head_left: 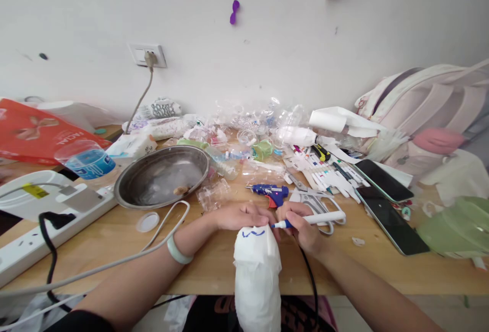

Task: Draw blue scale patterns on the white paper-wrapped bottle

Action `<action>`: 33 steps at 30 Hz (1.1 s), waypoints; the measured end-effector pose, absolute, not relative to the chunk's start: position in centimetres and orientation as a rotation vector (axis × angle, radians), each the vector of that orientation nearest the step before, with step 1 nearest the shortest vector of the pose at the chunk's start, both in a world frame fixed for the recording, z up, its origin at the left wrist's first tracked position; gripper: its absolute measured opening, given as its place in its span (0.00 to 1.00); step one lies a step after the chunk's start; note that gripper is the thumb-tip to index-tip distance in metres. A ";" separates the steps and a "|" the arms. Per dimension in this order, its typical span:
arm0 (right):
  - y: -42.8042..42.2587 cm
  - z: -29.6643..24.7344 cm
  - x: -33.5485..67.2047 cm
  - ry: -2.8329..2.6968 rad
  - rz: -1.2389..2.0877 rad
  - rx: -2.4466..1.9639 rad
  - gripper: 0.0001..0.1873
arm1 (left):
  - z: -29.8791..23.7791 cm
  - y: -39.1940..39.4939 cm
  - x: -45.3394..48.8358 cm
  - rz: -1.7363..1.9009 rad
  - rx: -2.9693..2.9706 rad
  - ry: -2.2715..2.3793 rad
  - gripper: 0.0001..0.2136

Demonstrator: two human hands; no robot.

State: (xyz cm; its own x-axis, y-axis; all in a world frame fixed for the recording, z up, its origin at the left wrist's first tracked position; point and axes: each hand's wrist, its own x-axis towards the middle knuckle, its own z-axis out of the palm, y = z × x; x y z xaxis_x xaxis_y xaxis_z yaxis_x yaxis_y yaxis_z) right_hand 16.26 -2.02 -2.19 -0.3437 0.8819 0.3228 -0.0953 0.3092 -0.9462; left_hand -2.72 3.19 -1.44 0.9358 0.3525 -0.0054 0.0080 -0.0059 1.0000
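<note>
At the near edge of the desk (208, 273), the white form (257, 281) is touched at its far end by the left hand (244, 217), whose full grip cannot be told. The marker (323, 217) is pinched by the right hand (305, 227). The blue line (253, 233) may be smeared if brushed by either hand, or spoiled if the form is rolled.

The white wrapped object (257, 283) runs off the bottom edge, and its top partly hides the left hand (241, 216). The left edge cuts the red bag (42, 136); the right cuts the backpack (435, 100) and green container (456, 227). The blurred clear heap (255, 119), probably plastic, is hard to separate.
</note>
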 end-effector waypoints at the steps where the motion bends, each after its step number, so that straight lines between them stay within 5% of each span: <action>1: -2.0 -2.3 16.3 -1.571 1.224 -0.741 0.23 | -1.5 3.4 -2.9 0.293 1.543 0.280 0.27; 33: -2.4 -0.7 15.4 -1.544 1.319 -0.761 0.23 | -1.1 4.6 -3.7 0.532 1.474 0.239 0.26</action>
State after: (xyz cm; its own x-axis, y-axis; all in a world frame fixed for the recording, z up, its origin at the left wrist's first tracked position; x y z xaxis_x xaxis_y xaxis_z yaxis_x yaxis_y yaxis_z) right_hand 15.42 -2.41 -0.67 -0.3706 0.8932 0.2547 -0.1124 0.2291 -0.9669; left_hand -3.66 4.56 -1.14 0.8628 0.4775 0.1660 -0.1937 0.0090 0.9810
